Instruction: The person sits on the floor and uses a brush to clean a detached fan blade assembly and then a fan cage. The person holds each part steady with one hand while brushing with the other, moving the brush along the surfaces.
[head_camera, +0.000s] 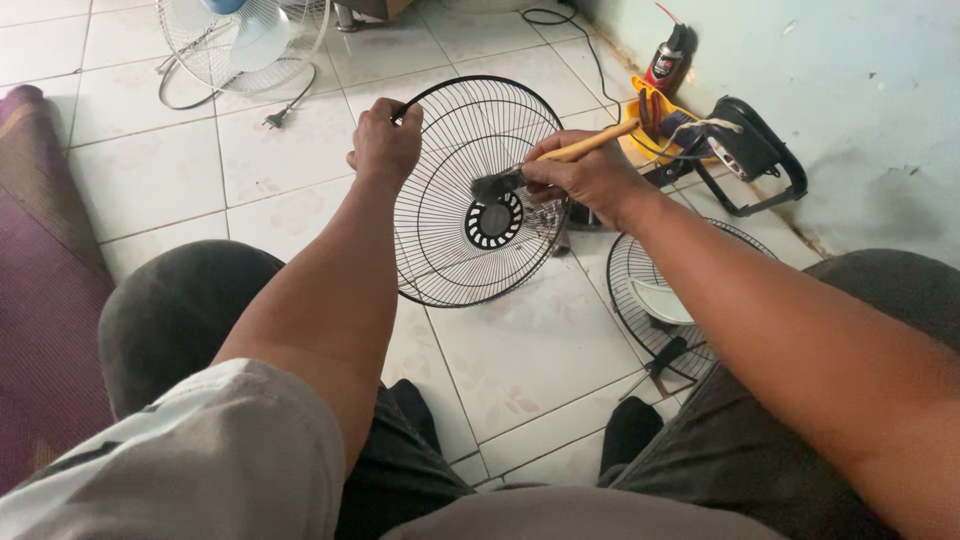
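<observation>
Left hand (385, 140) fingers closed on rim of round black wire fan guard (450, 250), held upright over white tiled floor (540, 340). Right hand (585, 175) grips wooden-handled brush (555, 160), bristles at guard's hub. Second wire guard (640, 290) lies at 4 o'clock. One red-and-black spray can (668, 62) at 1 o'clock. One pale fan (245, 40) at 11 o'clock.

Bright, even daylight, soft faint shadows on pale tiles — sharp centre, slight wide-angle stretch at edges
</observation>
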